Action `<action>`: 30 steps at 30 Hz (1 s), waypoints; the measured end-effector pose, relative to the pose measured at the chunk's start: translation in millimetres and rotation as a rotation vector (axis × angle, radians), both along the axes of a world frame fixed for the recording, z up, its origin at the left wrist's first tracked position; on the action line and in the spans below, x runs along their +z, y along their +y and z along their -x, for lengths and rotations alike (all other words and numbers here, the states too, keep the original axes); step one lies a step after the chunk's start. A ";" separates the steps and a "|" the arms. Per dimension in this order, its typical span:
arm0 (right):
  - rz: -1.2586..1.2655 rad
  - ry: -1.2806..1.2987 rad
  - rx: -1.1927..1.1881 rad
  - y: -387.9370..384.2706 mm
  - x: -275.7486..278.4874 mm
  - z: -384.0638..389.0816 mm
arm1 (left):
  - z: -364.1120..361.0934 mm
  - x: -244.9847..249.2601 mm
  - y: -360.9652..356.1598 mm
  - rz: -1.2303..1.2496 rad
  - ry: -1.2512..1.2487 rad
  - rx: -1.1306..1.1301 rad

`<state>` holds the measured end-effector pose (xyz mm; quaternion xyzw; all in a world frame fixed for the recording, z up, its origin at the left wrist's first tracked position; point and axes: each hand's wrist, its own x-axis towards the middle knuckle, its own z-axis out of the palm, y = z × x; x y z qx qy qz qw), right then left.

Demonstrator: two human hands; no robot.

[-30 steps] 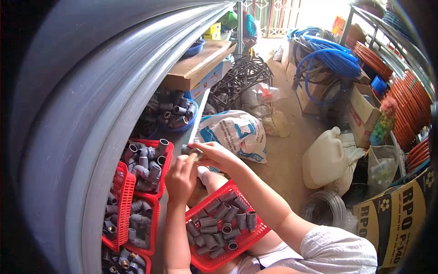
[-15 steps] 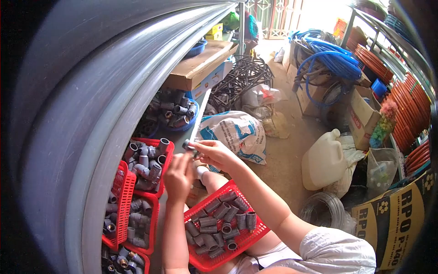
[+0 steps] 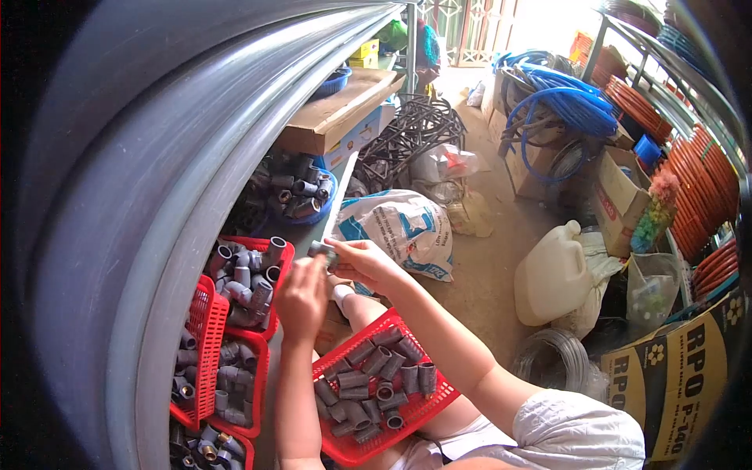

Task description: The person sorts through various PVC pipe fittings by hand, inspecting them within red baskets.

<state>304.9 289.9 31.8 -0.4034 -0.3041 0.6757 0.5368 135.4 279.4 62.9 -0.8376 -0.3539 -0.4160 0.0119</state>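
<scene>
A small grey plastic pipe fitting (image 3: 319, 249) is held up above the basket, beside the shelf edge. My right hand (image 3: 362, 262) pinches it between thumb and fingers. On its near side, my left hand (image 3: 302, 296) has its fingers curled against the same fitting; their tips are slightly blurred. Across my lap rests a red plastic basket (image 3: 429, 413), tilted and holding several grey pipe couplings (image 3: 377, 360).
Red baskets (image 3: 257, 335) of grey fittings line the shelf at left, with a blue basin (image 3: 332, 196) behind. Large grey pipes (image 3: 180, 149) curve along the left. A printed sack (image 3: 395, 227), a white jug (image 3: 554, 274), wire coil (image 3: 552, 359) and blue hose (image 3: 568, 98) occupy the floor.
The fitting has turned between my fingers and more of its side shows. My left hand has shifted slightly left and stays against it; the view has moved slightly.
</scene>
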 end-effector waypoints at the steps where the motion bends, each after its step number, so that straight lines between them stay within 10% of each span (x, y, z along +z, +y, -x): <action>1: 0.009 -0.014 -0.009 -3.4 5.2 0.6 | 2.0 -1.7 4.0 0.053 -0.083 0.063; 16: 0.026 -0.013 -0.063 -7.5 17.6 4.3 | -0.1 -3.8 -9.7 -0.117 0.187 -0.053; 30: 0.057 -0.039 0.014 -9.8 18.7 -6.3 | 3.8 0.2 7.2 -0.028 -0.064 0.095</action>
